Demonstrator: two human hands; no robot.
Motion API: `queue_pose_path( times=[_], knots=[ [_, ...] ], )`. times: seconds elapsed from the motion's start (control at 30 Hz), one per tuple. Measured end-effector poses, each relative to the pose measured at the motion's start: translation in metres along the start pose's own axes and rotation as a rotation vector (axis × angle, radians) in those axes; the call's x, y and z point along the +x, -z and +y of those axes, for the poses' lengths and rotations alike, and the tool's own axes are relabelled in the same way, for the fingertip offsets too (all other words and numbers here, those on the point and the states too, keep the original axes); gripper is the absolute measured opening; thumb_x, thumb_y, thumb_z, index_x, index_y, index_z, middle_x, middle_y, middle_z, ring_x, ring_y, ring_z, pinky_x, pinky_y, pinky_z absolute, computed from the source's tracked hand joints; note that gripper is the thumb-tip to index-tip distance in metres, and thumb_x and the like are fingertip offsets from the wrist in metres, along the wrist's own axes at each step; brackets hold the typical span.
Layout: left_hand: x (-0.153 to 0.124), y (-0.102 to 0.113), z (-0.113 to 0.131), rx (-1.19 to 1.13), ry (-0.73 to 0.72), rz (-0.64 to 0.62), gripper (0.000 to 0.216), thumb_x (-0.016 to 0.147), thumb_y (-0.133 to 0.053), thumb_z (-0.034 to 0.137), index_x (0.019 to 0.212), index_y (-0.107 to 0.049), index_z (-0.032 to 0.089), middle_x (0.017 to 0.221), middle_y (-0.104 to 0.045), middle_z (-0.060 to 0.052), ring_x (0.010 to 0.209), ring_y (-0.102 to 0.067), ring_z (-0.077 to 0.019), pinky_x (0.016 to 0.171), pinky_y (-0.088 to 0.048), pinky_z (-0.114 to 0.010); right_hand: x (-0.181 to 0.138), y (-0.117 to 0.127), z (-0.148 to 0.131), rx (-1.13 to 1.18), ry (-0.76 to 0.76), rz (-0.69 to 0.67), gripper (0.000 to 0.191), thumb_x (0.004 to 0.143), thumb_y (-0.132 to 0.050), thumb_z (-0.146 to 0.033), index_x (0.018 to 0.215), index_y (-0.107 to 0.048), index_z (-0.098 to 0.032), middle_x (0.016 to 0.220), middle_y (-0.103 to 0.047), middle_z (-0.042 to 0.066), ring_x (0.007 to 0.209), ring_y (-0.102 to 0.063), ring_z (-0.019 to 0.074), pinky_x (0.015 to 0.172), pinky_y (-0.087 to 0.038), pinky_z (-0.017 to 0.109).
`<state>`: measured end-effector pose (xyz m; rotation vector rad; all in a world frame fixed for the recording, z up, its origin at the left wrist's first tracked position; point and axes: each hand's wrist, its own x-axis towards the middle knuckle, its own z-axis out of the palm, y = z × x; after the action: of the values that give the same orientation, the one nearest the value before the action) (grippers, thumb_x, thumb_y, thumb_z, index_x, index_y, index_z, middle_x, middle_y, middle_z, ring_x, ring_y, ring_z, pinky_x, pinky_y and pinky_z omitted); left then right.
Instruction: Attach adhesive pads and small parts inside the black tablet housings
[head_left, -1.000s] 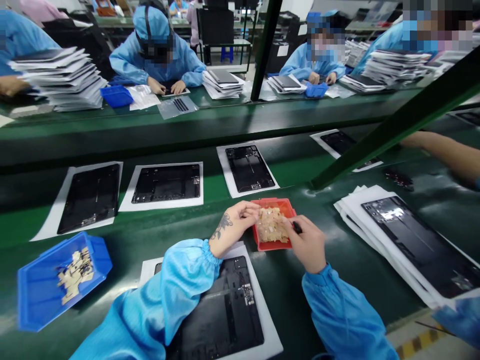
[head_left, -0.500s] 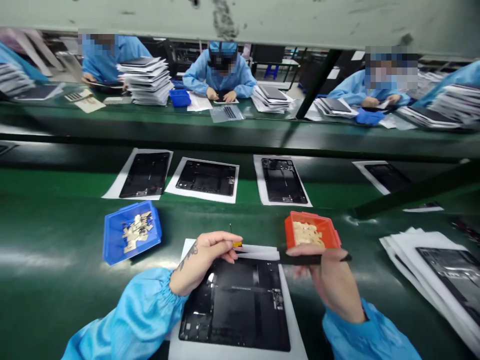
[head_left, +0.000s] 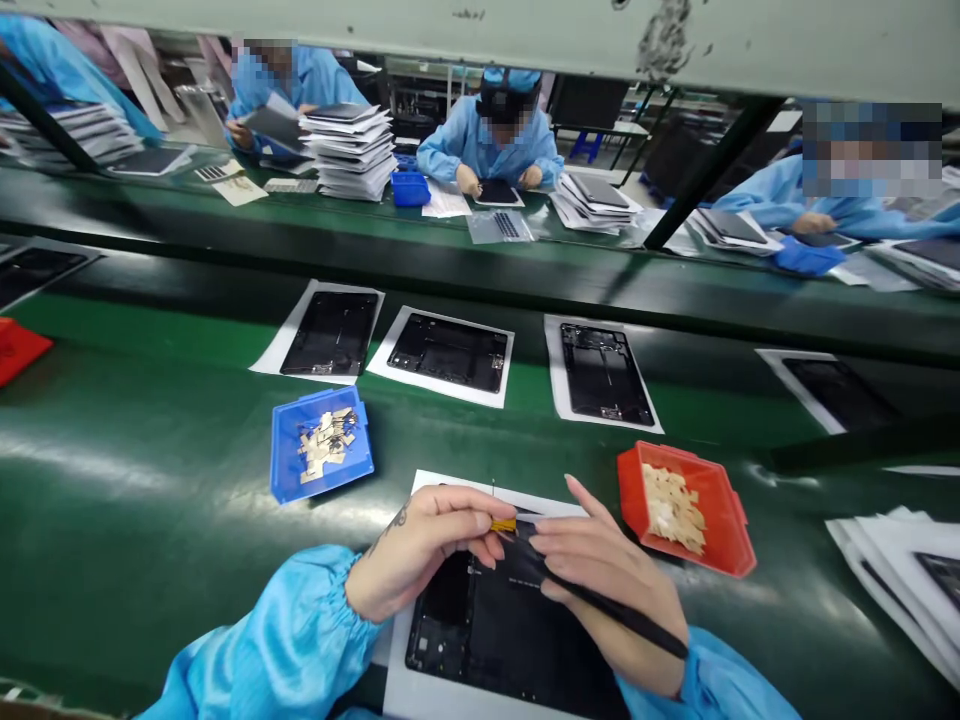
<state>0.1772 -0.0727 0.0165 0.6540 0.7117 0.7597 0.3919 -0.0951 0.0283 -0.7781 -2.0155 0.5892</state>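
My left hand (head_left: 431,540) pinches a small yellow-orange part (head_left: 502,524) between thumb and fingertips. A thin dark wire seems to stick up from that part. My right hand (head_left: 615,580), slightly blurred, holds slim black tweezers (head_left: 634,618) lying across the palm, their tip close to the yellow-orange part; whether they touch it I cannot tell. Below both hands a black tablet housing (head_left: 517,640) lies on a white sheet (head_left: 427,695), partly covered by the hands.
A blue bin (head_left: 281,455) with small pale parts stands left; a red bin (head_left: 727,520) with pale pieces stands right. Several tablet housings (head_left: 450,350) on white sheets lie behind. White sheets (head_left: 877,570) are piled at right. Co-workers (head_left: 491,140) sit across the green bench.
My right hand has come left and down from beside the red bin, bringing the tweezers to my left hand. My left hand keeps its pinch. The whole view has shifted and tilted.
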Motion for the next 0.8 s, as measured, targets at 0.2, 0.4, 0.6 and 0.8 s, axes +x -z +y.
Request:
queue_pose_path(
  times=[0.2,0.4,0.6,0.8],
  knots=[
    [0.000,0.002,0.000,-0.037,0.035,-0.033,0.023,0.078,-0.064,0.020,0.096,-0.072,0.009,0.072,-0.069,-0.009,0.065,-0.063,-0.0126,0.068,-0.049,-0.023,0.006,-0.004,0.002,-0.070,0.010,-0.029,0.029,0.076,-0.068,-0.006,0.098,-0.066,-0.024,0.098,-0.073,0.004,0.093,-0.068,0.0227,0.100,-0.045,0.050],
    [-0.001,0.008,-0.006,-0.216,0.199,-0.422,0.063,0.072,-0.069,0.051,0.128,-0.054,0.026,0.108,-0.066,-0.012,0.083,-0.068,-0.0240,0.072,-0.053,-0.036,-0.002,0.004,-0.010,-0.028,-0.101,0.039,0.019,0.079,-0.069,-0.017,0.094,-0.067,-0.028,0.086,-0.075,0.002,0.074,-0.071,0.0196,0.069,-0.058,0.032],
    [-0.008,0.037,-0.013,0.056,0.111,-0.362,0.086,0.069,-0.051,0.076,0.140,-0.031,0.033,0.121,-0.058,-0.015,0.075,-0.066,-0.0238,0.064,-0.052,-0.038,-0.004,0.007,-0.016,0.367,-0.515,0.433,0.006,0.079,-0.068,-0.028,0.084,-0.064,-0.027,0.076,-0.070,0.004,0.050,-0.060,0.0156,0.037,-0.046,0.025],
    [0.016,0.071,-0.048,1.261,-0.483,0.239,0.018,0.086,-0.056,0.034,0.087,-0.063,0.018,0.086,-0.059,-0.006,0.085,-0.053,-0.0197,0.079,-0.044,-0.035,0.008,-0.028,0.038,0.588,-1.046,0.469,0.032,0.069,-0.075,-0.039,0.082,-0.057,-0.017,0.061,-0.059,-0.001,0.048,-0.047,0.0084,0.037,-0.033,0.018]
  ],
)
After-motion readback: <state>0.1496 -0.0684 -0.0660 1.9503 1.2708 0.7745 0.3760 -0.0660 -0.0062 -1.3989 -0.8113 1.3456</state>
